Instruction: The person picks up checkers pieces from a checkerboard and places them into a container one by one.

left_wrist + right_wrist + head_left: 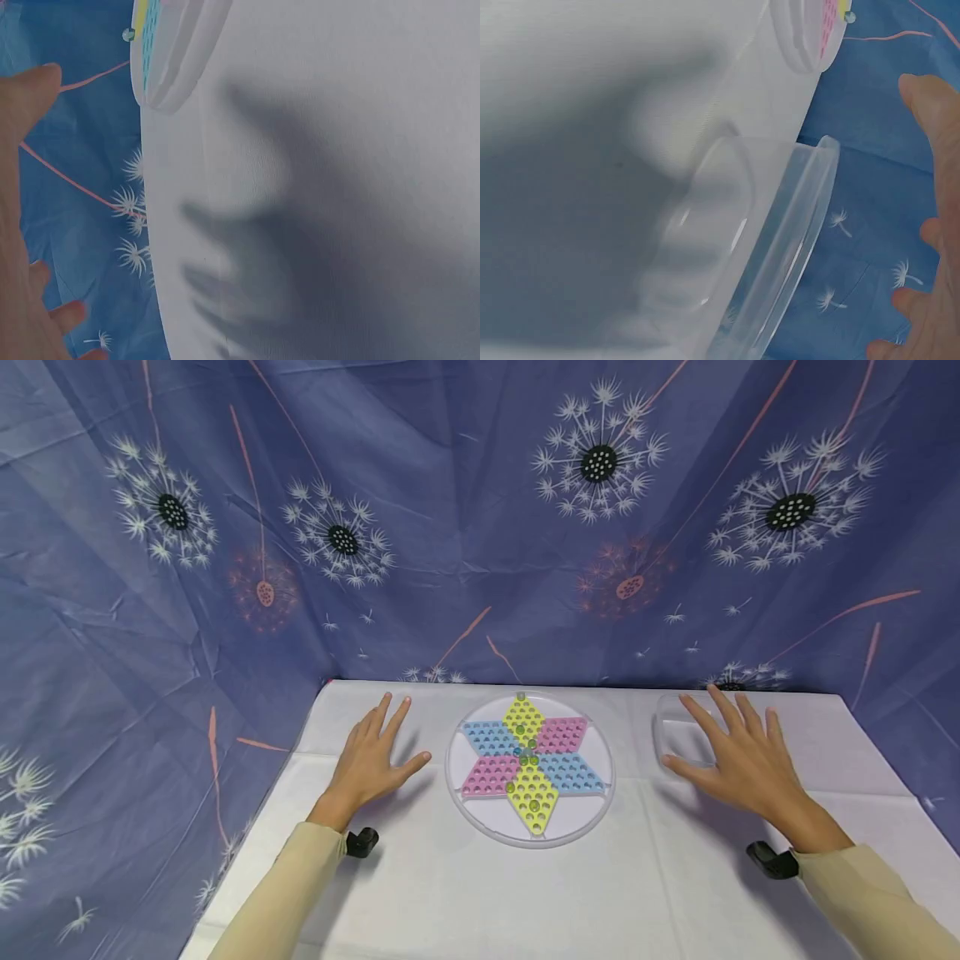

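Note:
A round white Chinese checkers board [480, 820] lies on the table, its star in yellow, pink and blue. Several glass marbles [521, 730] sit in its holes, mostly around the centre and on the yellow points. To the left of the board my left hand [369, 766] hovers over the cloth with fingers spread, holding nothing. On the other side my right hand [750, 762] is held above the table, fingers spread, in front of a clear plastic container [672, 735]. The right wrist view shows this container [780, 247] below the hand, apart from it.
A white cloth [600, 893] covers the table. Behind and to the left hangs a blue curtain [465, 527] with dandelion prints. Dark wrist straps [363, 842] show at both sleeves.

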`<state>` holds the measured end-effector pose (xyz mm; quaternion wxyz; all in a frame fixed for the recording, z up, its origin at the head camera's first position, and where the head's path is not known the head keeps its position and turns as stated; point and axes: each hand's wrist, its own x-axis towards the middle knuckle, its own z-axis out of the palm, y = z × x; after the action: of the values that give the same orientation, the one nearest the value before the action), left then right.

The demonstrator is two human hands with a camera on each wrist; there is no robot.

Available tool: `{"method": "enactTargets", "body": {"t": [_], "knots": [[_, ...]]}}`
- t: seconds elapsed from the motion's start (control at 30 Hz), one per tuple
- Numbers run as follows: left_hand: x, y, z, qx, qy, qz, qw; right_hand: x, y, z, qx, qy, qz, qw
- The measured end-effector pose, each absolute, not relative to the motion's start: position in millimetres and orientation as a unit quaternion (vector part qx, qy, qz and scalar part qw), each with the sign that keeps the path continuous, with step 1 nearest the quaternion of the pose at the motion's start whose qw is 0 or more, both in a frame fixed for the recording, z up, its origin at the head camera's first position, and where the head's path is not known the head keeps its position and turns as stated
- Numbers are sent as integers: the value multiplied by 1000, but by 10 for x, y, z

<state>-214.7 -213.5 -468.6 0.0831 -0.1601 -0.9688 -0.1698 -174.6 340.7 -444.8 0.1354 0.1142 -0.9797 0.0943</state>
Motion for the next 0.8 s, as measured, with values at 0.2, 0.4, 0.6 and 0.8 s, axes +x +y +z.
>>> {"method": "enactTargets", "body": {"t": [0.2, 0.4, 0.6, 0.8], "knots": [[-2114, -2071, -4702, -161, -960, -227, 37, -1875, 3319, -4398, 141, -974, 105, 142], [-2089, -2027, -4797, -179, -939, -293, -2, -1992, 3168, -4403, 173, -965, 117, 159], [-2048, -1941, -4905, -199, -917, -344, -21, -2101, 2974, -4427, 195, -960, 124, 158], [-2029, -1866, -4980, -194, -908, -372, -23, -2207, 2757, -4460, 221, -953, 140, 151]]}}
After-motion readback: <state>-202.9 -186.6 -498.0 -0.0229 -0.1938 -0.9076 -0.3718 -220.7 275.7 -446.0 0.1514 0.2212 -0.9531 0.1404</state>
